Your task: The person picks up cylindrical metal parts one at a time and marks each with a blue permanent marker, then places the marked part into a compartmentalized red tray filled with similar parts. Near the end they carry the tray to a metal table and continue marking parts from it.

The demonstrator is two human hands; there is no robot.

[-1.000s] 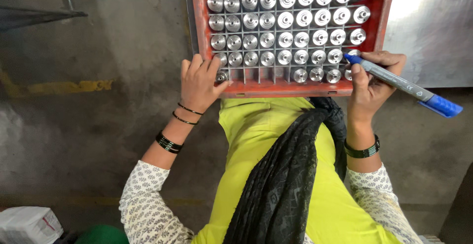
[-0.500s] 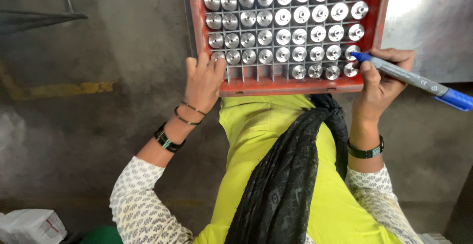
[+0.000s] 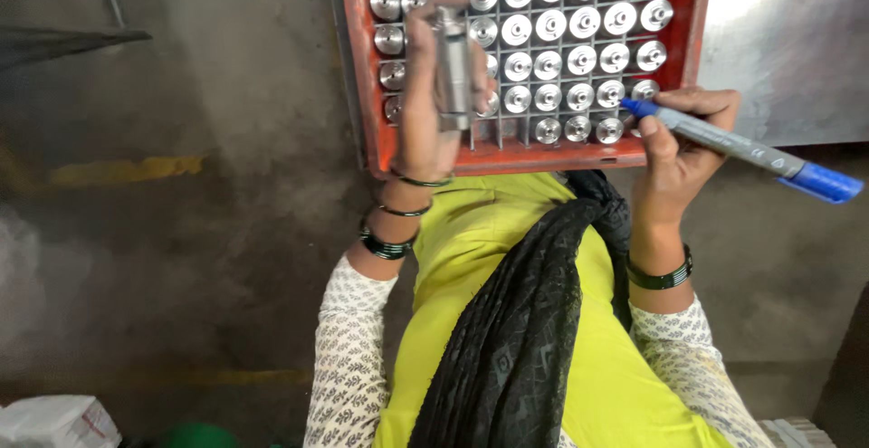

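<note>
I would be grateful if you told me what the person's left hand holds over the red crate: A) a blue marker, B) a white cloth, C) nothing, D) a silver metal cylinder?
D: the left hand grips a silver metal cylinder lifted above the red crate, while the blue marker is in the right hand.

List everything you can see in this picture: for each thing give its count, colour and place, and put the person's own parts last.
Crate: one, red, top centre, gridded inside.
Metal cylinders: many, silver, upright in the crate's cells.
Lifted cylinder: one, silver, above the crate's left side.
Marker: one, grey with blue cap, right.
Scarf: one, black, over yellow-green top.
Floor: grey, yellow stripe at left.
Left hand: holds the lifted cylinder.
Right hand: holds the marker, tip at the crate's front row.
</note>
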